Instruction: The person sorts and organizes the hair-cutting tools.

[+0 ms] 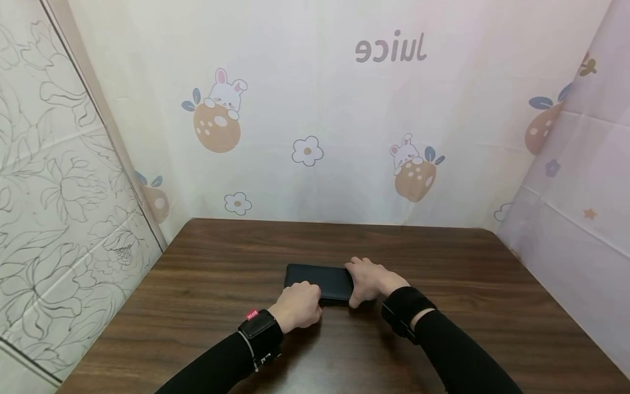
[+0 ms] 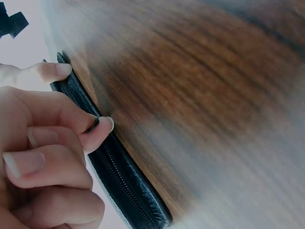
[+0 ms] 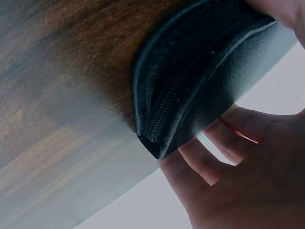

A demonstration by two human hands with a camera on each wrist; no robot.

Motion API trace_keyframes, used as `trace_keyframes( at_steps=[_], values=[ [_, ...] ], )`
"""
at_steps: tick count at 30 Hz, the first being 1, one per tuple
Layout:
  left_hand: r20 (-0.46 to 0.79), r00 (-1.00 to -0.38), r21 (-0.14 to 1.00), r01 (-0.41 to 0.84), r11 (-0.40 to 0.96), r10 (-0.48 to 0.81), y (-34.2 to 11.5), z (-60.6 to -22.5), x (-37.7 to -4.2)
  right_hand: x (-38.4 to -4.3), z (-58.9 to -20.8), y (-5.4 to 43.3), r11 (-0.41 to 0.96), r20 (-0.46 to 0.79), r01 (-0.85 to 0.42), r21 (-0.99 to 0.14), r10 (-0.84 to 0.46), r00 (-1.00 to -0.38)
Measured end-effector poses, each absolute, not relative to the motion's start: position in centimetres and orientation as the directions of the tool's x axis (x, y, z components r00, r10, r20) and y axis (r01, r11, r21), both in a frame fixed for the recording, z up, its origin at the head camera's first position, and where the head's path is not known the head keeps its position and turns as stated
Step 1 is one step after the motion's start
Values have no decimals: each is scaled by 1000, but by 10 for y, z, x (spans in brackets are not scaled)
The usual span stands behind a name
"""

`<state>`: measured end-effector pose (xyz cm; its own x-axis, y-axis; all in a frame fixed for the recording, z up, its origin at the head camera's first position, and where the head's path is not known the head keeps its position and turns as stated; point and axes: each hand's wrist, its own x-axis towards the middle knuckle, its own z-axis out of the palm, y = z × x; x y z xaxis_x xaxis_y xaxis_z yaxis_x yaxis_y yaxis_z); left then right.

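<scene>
A black zip-around wallet [image 1: 315, 275] lies on the brown wooden table, its long zipped side facing me. At that near side, my left hand [image 1: 298, 306] has its fingers curled, and in the left wrist view the thumb and index finger pinch the small dark zipper pull [image 2: 96, 125]. The zipper teeth [image 2: 116, 169] run along the edge below those fingers. My right hand [image 1: 370, 280] grips the wallet's right end, thumb at the near edge and fingers over the far edge. A rounded corner with zipper teeth [image 3: 164, 107] shows in the right wrist view.
The table [image 1: 221, 257] reaches back to a pale curtain [image 1: 275, 98] printed with rabbits, fruit and flowers. A white floral panel [image 1: 64, 191] stands along the left, and more curtain [image 1: 576, 219] hangs on the right. Black bands [image 1: 406, 312] circle both wrists.
</scene>
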<state>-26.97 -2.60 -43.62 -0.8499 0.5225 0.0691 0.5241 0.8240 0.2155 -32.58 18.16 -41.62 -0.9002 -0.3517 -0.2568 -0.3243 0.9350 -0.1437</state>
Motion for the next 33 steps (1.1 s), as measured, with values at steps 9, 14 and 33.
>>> trace_keyframes(
  at_steps=[9, 14, 33],
  values=[
    [67, -853, 228, 518, 825, 517, -30, -438, -269, -326, -418, 181, 935, -260, -323, -148, -352, -899],
    [68, -853, 243, 517, 821, 517, -33, -438, -269, -326, -417, 182, 934, -263, -325, -150, -354, -897],
    [86, -847, 240, 528, 815, 524, -36, -437, -270, -325, -416, 182, 932, -261, -322, -166, -356, -897]
  ],
)
